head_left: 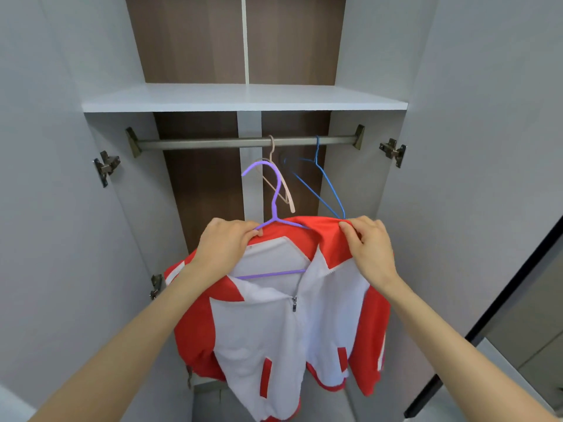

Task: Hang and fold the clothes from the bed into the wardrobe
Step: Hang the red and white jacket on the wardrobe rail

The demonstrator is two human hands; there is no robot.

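Open white wardrobe [100, 269] with a brown back panel fills the view, doors swung wide. At its front, the left hand [224, 242] grips the left shoulder of a red-and-white zip-up jacket [268, 330] together with the arm of a thin purple wire hanger [275, 205] inside it. The right hand [370, 243] pinches the red collar on the other side. The jacket hangs lengthwise downward, its front facing the camera, zip partly open. The hanger's hook rises upright, curling left, below the grey metal rail [213, 143] and clear of it. The hanger's right arm is hidden under the collar, and the hem is cut off by the bottom edge. A pale pink hanger [289, 193] and a blue wire hanger [333, 193] hang on the rail beneath a white shelf [243, 99].
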